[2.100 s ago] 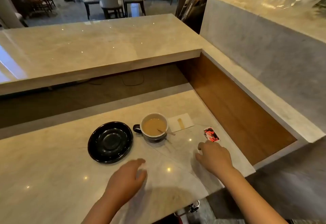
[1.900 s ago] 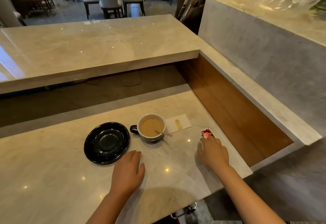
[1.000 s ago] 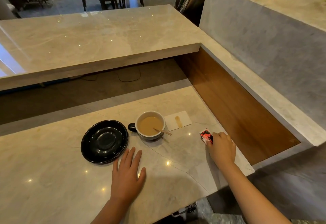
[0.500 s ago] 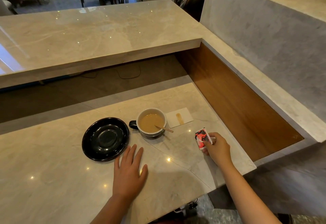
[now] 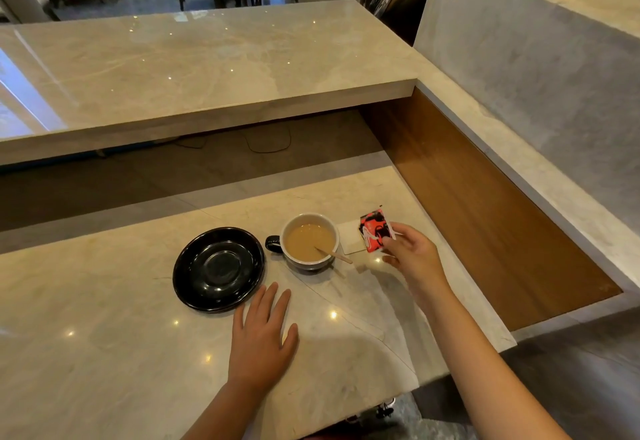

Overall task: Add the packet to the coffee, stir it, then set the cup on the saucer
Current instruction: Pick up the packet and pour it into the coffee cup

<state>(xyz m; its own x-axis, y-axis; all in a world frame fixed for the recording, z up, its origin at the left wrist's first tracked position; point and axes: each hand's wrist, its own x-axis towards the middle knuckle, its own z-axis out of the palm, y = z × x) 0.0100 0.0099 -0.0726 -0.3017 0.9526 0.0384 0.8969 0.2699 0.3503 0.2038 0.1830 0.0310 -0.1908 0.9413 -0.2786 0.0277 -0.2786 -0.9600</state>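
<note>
A dark cup (image 5: 309, 242) of milky coffee stands on the marble counter (image 5: 104, 353), its handle pointing left and a wooden stirrer (image 5: 334, 255) leaning in it. Left of it lies an empty black saucer (image 5: 219, 269). My right hand (image 5: 414, 256) pinches a small red packet (image 5: 373, 234) by its right edge, held upright in the air just right of the cup. My left hand (image 5: 262, 337) lies flat on the counter, fingers spread, below the saucer and cup.
A white napkin (image 5: 350, 242) lies behind the packet, right of the cup. A raised marble ledge (image 5: 207, 69) runs across the back, and a wooden panel (image 5: 485, 218) with a marble wall closes the right side. The counter's front edge drops off near my right forearm.
My right hand reached the packet on the counter, picked it up, and carried it up and left toward the cup. My left hand slid forward and stayed flat.
</note>
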